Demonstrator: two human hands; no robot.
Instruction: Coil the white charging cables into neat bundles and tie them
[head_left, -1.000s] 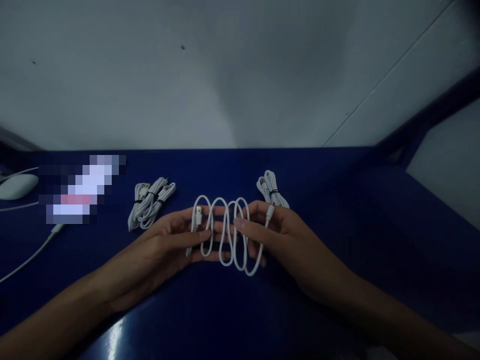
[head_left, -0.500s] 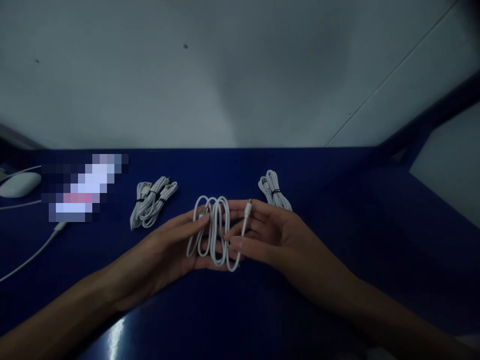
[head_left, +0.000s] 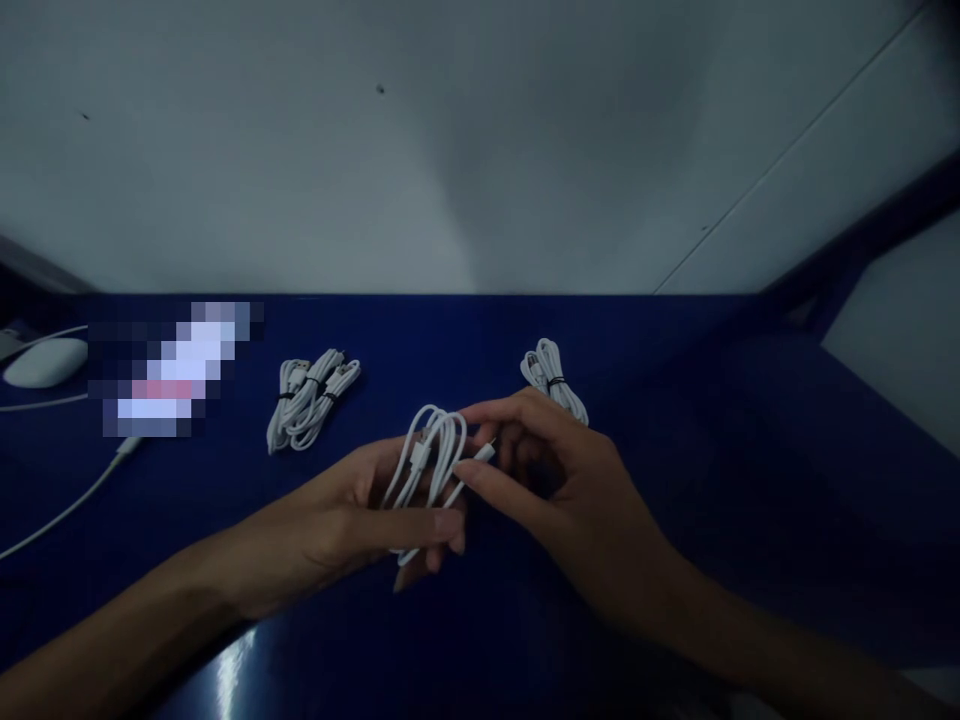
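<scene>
Cable (head_left: 433, 442) in left hand (head_left: 352, 520), right hand (head_left: 570, 480)

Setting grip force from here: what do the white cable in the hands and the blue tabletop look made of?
White cable: probably soft plastic or rubber sheath, matte; it bends into tight loops in the left hand without kinking. Blue tabletop: hard, smooth, glossy, perhaps paint or laminate; a bright glare streak shows near its front edge.

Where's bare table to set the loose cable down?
Bare: the strip between the left bundles and the right bundle, behind the left hand and right hand holding the cable; also the table right of that bundle. Crowded: far left, with the mouse and cord.
</scene>
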